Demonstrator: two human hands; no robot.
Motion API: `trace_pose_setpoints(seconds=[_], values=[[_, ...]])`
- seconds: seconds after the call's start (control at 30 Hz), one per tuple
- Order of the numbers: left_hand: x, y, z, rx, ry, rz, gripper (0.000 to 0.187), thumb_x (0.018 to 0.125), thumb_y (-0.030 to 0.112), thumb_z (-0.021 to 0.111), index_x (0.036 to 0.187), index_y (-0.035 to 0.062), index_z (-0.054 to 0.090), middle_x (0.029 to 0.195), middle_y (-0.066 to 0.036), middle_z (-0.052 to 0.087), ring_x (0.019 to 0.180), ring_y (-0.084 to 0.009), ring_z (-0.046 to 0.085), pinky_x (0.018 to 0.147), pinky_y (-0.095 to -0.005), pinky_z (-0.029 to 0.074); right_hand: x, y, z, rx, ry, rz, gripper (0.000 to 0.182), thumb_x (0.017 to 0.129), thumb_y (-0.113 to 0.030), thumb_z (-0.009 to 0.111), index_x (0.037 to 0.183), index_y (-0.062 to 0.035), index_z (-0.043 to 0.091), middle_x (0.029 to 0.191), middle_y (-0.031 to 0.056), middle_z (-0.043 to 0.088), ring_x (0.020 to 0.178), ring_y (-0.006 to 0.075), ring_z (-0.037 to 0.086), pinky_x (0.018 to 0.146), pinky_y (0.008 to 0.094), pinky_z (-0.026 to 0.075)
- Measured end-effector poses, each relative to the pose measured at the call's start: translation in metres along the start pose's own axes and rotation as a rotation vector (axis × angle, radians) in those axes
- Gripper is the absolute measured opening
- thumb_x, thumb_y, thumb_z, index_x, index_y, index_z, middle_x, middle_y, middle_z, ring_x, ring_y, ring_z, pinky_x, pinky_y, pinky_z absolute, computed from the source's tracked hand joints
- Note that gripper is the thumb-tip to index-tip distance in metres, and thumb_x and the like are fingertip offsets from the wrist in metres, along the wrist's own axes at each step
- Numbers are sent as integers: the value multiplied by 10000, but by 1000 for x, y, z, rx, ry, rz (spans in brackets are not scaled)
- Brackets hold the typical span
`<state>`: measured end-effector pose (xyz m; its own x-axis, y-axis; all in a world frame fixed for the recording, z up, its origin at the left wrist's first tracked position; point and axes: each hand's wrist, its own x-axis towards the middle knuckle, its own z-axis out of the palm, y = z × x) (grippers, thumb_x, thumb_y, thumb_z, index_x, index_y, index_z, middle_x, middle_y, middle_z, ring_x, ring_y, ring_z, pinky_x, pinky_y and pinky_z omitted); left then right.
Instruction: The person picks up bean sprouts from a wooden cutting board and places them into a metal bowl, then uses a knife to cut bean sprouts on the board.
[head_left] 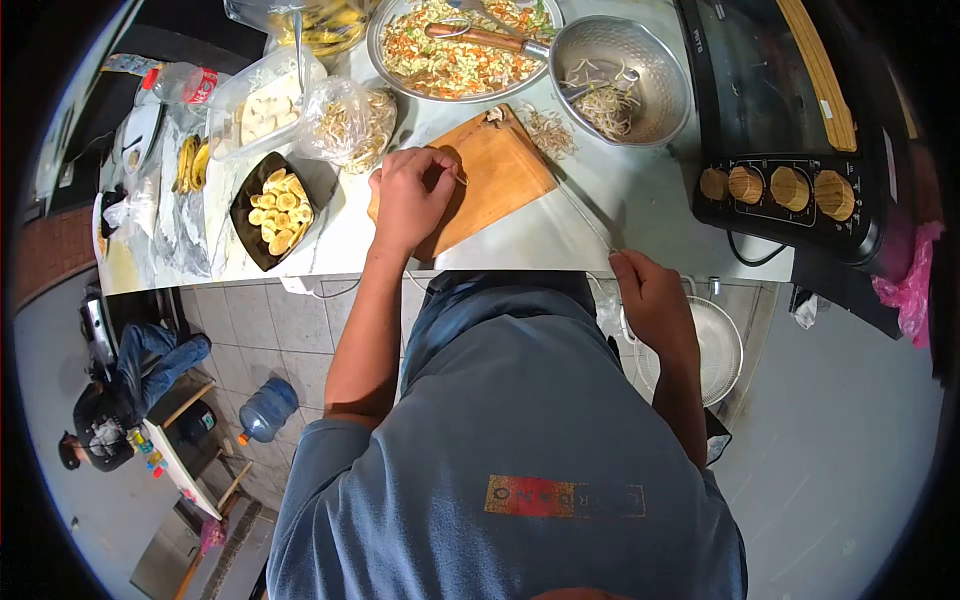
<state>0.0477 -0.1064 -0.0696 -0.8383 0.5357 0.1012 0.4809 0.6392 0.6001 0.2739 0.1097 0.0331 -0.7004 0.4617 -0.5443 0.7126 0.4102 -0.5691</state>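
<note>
My left hand [408, 192] is over the left part of the wooden cutting board [495, 190], fingers pinched together, with a thin pale strand at the fingertips. Near the counter's front edge, my right hand [652, 298] is closed on the end of a long thin item that I cannot make out; it slants up toward the board's right corner. Loose bean sprouts [548, 135] lie behind the board. More sprouts fill a clear plastic bag [350, 125] behind my left hand, and some sit in a metal colander bowl [655, 85] with a utensil.
A tray of chopped vegetables [460, 65] stands at the back, a dark bowl of banana slices [275, 212] and a plastic container [265, 105] at left. A toaster oven [800, 120] is at right, a white strainer [715, 350] below the counter. Another person [105, 430] is far left.
</note>
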Motion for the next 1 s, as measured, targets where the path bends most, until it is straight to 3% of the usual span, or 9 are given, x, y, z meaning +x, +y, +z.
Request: trace_pose_setpoints(seconds=[0.13, 0.2, 0.3, 0.4, 0.57, 0.63, 0.8, 0.87, 1.0], values=[[8, 2, 1, -194, -66, -12, 117, 873, 214, 716, 923, 109, 722, 912, -67, 708, 951, -254, 628, 913, -418, 346, -1, 14, 2, 28, 8, -32, 378, 1028, -329, 562, 1045, 30, 679, 699, 190, 622, 599, 257, 552, 629, 382, 451], [18, 12, 1, -236, -83, 0, 125, 883, 216, 712, 925, 98, 719, 887, -74, 711, 908, -248, 648, 911, -402, 354, -3, 17, 3, 39, -3, -20, 420, 1034, -377, 517, 963, 3, 679, 761, 223, 667, 722, 417, 644, 680, 453, 486], [43, 33, 2, -281, -100, 70, 134, 898, 181, 702, 966, 70, 732, 892, -97, 729, 846, -239, 676, 861, -381, 426, -3, 31, 10, 66, -16, -30, 373, 1034, -331, 536, 1033, 18, 666, 769, 209, 640, 660, 323, 562, 678, 399, 460], [73, 64, 3, -356, -128, 236, 170, 909, 90, 689, 1059, 39, 750, 978, -129, 750, 851, -227, 710, 756, -330, 540, -8, 32, 8, 42, -13, -33, 367, 1032, -333, 526, 995, 6, 661, 773, 218, 640, 689, 377, 585, 681, 416, 462], [110, 97, 26, -398, -193, 344, 188, 939, 136, 719, 1094, 31, 741, 984, -65, 751, 894, -126, 677, 824, -282, 525, -20, 42, 15, 38, 79, -43, 380, 1023, -345, 537, 929, 8, 642, 781, 243, 631, 708, 425, 587, 673, 450, 460], [117, 113, 31, -424, -235, 306, 218, 936, 155, 731, 1110, 23, 734, 981, -57, 750, 908, -117, 673, 826, -281, 524, -24, 44, 13, 16, 25, -26, 439, 1023, -416, 528, 850, -27, 635, 796, 234, 660, 783, 463, 636, 687, 529, 487], [122, 112, 45, -408, -255, 239, 253, 948, 178, 723, 1149, 24, 725, 998, -77, 754, 920, -127, 681, 841, -288, 525, -27, 44, 12, 62, 40, -40, 427, 1020, -409, 535, 848, -32, 635, 803, 231, 660, 777, 462, 635, 683, 529, 488], [119, 104, 42, -386, -172, 278, 213, 929, 140, 724, 1099, 12, 734, 975, -146, 759, 878, -226, 735, 792, -334, 558, -25, 44, 11, 55, 43, -51, 425, 1019, -406, 538, 847, -30, 633, 804, 231, 659, 776, 462, 634, 682, 530, 486], [111, 87, 24, -393, -127, 266, 214, 936, 150, 721, 1091, 3, 732, 956, -141, 758, 849, -213, 729, 778, -327, 556, -17, 40, 7, 26, 34, -56, 429, 1014, -400, 548, 830, -22, 631, 788, 239, 649, 765, 460, 631, 673, 524, 480]])
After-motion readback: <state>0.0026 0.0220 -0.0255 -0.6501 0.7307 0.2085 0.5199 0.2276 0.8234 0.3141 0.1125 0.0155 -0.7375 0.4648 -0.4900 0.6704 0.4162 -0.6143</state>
